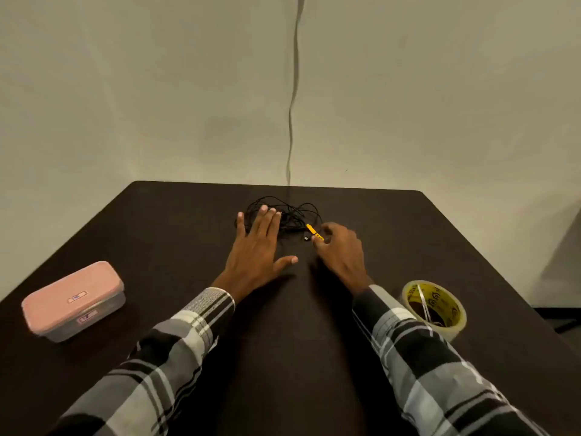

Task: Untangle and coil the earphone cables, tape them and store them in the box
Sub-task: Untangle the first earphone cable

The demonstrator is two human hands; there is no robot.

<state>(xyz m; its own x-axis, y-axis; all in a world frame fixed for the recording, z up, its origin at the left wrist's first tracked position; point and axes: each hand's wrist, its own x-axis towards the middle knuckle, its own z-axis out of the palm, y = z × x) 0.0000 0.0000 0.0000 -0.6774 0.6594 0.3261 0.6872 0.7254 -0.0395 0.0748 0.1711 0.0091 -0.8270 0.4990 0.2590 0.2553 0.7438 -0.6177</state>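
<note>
Left hand [257, 243]: flat with fingers spread straight, fingertips pressing on the near left part of the cables [283, 215].
Right hand [341, 250]: fingers curled, pinching the yellow piece [314, 232] at the right end of the tangle.
Cables: black, tangled in a loose heap at the far middle of the tabletop [298, 357], partly hidden under the left fingers.
Tape [435, 305]: clear roll, near right, just beside the right sleeve.
Box [74, 300]: pink lid on, near left, well apart from the cables.
</note>
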